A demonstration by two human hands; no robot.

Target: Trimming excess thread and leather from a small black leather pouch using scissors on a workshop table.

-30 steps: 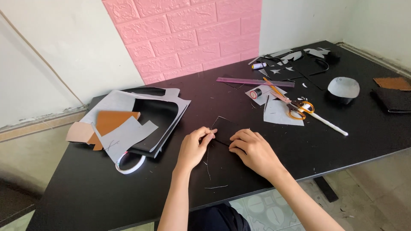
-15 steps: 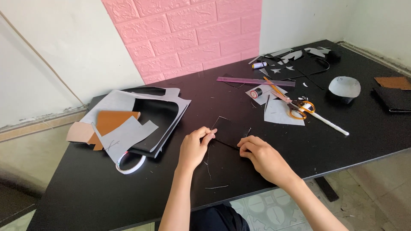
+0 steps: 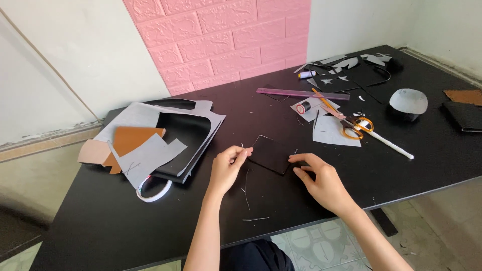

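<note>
A small black square piece (image 3: 270,154) is laid flat on the black tabletop (image 3: 150,226), near its front edge and between the two hands. The left hand (image 3: 227,168) is held just left of the piece, its thumb and forefinger pinched shut on something thin, apparently a needle or the end of a pale thread (image 3: 255,142) that is seen running along the piece's upper left edge; which of the two is pinched cannot be told. The right hand (image 3: 321,181) is set at the piece's right corner with its fingers spread and its fingertips (image 3: 296,159) pressed down on or just beside the edge, nothing being clasped in that grip.

A stitching step appears to be in hand, the piece being pinned down while the thread is drawn. For the next move, a steady pull and a firm hold on the piece are probably called for, so that it is not dragged.

Loose thread scraps (image 3: 246,193) are scattered near the hands. Further off, a stack of grey, black and brown sheets (image 3: 155,140), orange-handled scissors (image 3: 354,125) and a purple ruler (image 3: 301,93) are seen.
</note>
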